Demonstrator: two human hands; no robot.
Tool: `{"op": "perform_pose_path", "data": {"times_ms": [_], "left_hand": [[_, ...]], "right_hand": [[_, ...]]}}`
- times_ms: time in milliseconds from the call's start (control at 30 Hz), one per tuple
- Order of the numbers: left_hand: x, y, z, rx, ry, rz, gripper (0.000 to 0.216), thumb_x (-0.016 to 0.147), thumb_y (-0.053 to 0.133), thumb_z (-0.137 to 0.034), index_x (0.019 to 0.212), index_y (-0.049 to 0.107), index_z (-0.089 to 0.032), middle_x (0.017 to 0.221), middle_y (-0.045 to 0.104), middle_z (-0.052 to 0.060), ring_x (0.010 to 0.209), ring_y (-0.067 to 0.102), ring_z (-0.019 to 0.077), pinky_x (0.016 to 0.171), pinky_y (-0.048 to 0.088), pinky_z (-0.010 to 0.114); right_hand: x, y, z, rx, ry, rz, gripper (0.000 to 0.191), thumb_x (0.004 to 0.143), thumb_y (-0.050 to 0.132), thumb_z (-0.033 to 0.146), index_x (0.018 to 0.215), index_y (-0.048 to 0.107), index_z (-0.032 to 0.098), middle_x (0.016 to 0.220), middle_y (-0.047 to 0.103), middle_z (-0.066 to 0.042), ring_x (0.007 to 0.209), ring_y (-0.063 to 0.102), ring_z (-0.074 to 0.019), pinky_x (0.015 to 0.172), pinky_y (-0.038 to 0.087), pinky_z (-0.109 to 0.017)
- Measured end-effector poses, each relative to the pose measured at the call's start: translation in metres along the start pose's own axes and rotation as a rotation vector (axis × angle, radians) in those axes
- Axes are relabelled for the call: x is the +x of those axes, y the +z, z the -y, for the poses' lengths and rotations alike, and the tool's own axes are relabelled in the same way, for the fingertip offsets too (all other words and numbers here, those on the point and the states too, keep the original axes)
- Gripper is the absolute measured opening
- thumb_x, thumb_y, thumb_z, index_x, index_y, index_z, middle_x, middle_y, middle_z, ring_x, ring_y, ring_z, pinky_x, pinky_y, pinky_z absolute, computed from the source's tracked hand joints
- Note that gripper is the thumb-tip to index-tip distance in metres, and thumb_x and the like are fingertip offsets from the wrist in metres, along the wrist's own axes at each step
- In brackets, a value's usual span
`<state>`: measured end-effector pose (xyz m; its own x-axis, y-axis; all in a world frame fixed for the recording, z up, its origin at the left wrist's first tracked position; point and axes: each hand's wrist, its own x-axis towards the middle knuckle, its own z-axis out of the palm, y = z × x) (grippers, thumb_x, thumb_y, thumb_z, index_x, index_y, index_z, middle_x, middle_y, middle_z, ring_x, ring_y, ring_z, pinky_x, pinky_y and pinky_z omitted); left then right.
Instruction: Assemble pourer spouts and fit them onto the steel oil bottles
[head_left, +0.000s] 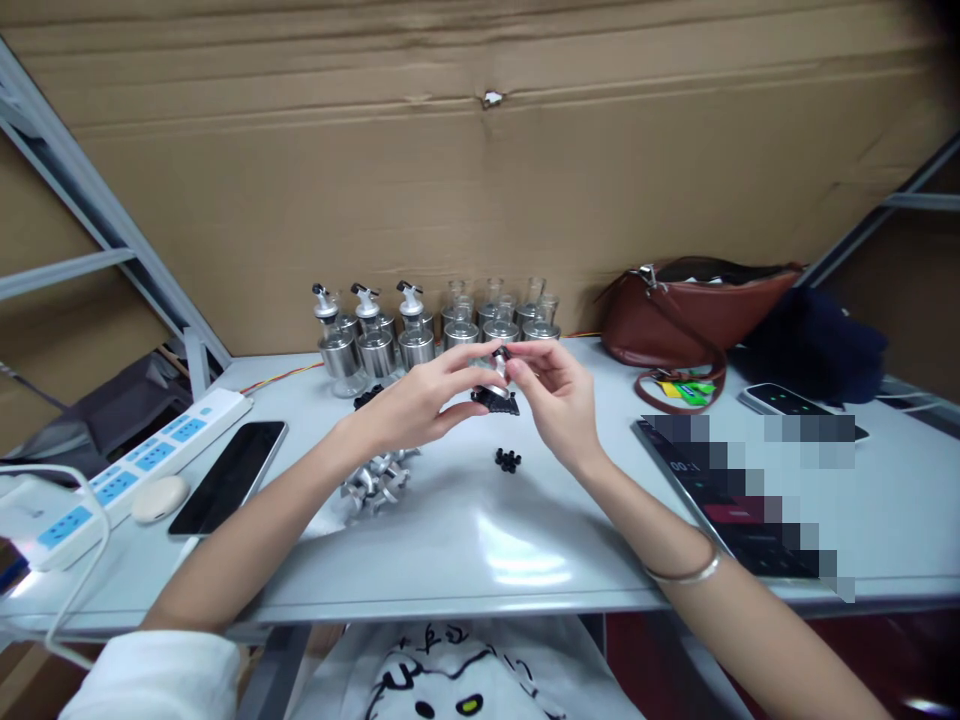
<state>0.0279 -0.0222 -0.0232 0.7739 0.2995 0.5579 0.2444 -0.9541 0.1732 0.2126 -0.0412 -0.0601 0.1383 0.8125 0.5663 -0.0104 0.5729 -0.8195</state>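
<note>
Between my two hands, above the middle of the table, is a silver bottle pourer (499, 374) with a black flip cap. My left hand (420, 398) grips its silver base from the left with thumb and fingers. The fingers of my right hand (561, 398) pinch it near the black cap from the right. Behind and below my hands lies a pile of black parts (498, 403), partly hidden. A small cluster of black pieces (508, 460) sits nearer to me. Several loose silver pourer parts (376, 484) are heaped beside my left forearm, which covers some of them.
Glass-and-steel bottles stand along the cardboard wall; three front ones (376, 352) carry pourers, while several others (501, 328) have bare necks. To the left are a power strip (142, 470), a phone (229, 478) and a round white case (160, 499). A brown bag (690, 315) and a tablet (720, 500) lie right.
</note>
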Motion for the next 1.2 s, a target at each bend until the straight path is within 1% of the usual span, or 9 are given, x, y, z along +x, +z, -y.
{"op": "perform_pose_path", "data": {"times_ms": [167,333,567,700,767,867,1000,1100,1200], "left_hand": [[-0.001,0.002,0.000,0.015,0.013,-0.160,0.019,0.089,0.057,-0.023,0.108,0.056,-0.021,0.126,0.052,0.014,0.113,0.060,0.0223,0.086,0.056,0.037],[-0.002,0.010,0.003,0.018,0.020,-0.232,0.021,0.087,0.060,-0.023,0.108,0.058,-0.020,0.122,0.053,0.013,0.109,0.061,0.0217,0.085,0.056,0.037],[-0.002,0.017,0.004,0.054,-0.007,-0.260,0.020,0.087,0.061,-0.023,0.106,0.058,-0.021,0.122,0.052,0.011,0.074,0.060,0.0107,0.074,0.056,0.034],[-0.002,0.014,0.011,-0.031,-0.028,-0.226,0.027,0.086,0.062,-0.025,0.110,0.051,-0.024,0.123,0.049,0.009,0.068,0.058,0.0073,0.071,0.056,0.031],[-0.003,0.009,0.017,-0.098,-0.064,-0.178,0.052,0.079,0.070,-0.031,0.120,0.039,-0.028,0.129,0.043,0.011,0.072,0.059,0.0086,0.073,0.056,0.032],[-0.002,0.003,0.026,-0.062,-0.177,-0.120,0.074,0.075,0.073,-0.033,0.129,0.023,-0.029,0.139,0.032,0.015,0.101,0.059,0.0194,0.085,0.054,0.039],[0.014,0.009,0.034,0.081,-0.345,-0.169,0.052,0.086,0.051,-0.015,0.130,0.025,-0.021,0.141,0.031,0.018,0.130,0.043,0.0276,0.105,0.041,0.047],[0.039,0.020,0.045,0.153,-0.416,-0.235,0.051,0.085,0.042,-0.006,0.132,0.027,-0.015,0.138,0.037,0.021,0.131,0.042,0.0287,0.108,0.035,0.048],[0.062,0.027,0.062,0.200,-0.555,-0.197,0.052,0.085,0.046,-0.007,0.134,0.029,-0.009,0.132,0.044,0.026,0.124,0.050,0.0324,0.102,0.039,0.049]], "right_hand": [[-0.008,0.000,-0.008,-0.161,-0.129,0.138,0.049,0.072,0.074,0.046,0.111,0.054,0.024,0.100,0.071,-0.006,0.090,0.069,-0.0212,0.083,0.057,-0.038],[-0.010,-0.001,-0.013,-0.231,-0.133,0.109,0.045,0.077,0.069,0.045,0.113,0.054,0.023,0.097,0.073,-0.006,0.087,0.071,-0.0226,0.083,0.057,-0.042],[-0.014,0.003,-0.014,-0.110,-0.099,0.126,0.041,0.080,0.066,0.047,0.111,0.051,0.023,0.102,0.073,-0.006,0.092,0.071,-0.0221,0.085,0.058,-0.044],[-0.014,0.004,-0.016,-0.099,-0.100,0.109,0.041,0.078,0.068,0.047,0.107,0.051,0.023,0.102,0.073,-0.007,0.092,0.071,-0.0221,0.083,0.059,-0.042],[-0.014,0.006,-0.015,-0.064,-0.096,0.116,0.038,0.078,0.068,0.047,0.103,0.048,0.024,0.101,0.073,-0.007,0.090,0.072,-0.0210,0.082,0.059,-0.040],[-0.012,0.007,-0.013,-0.009,-0.098,0.106,0.035,0.080,0.067,0.044,0.096,0.042,0.026,0.101,0.073,-0.006,0.088,0.072,-0.0194,0.078,0.059,-0.035],[-0.010,0.006,-0.008,0.007,-0.138,0.060,0.034,0.081,0.066,0.043,0.090,0.037,0.027,0.092,0.073,-0.002,0.091,0.072,-0.0197,0.076,0.059,-0.033],[-0.010,0.006,-0.007,-0.033,-0.172,0.017,0.037,0.081,0.066,0.045,0.089,0.034,0.027,0.091,0.071,-0.002,0.093,0.072,-0.0212,0.078,0.058,-0.036],[-0.011,0.004,-0.006,-0.077,-0.236,-0.038,0.030,0.086,0.061,0.040,0.095,0.034,0.028,0.094,0.069,-0.003,0.090,0.071,-0.0202,0.076,0.058,-0.036]]}}
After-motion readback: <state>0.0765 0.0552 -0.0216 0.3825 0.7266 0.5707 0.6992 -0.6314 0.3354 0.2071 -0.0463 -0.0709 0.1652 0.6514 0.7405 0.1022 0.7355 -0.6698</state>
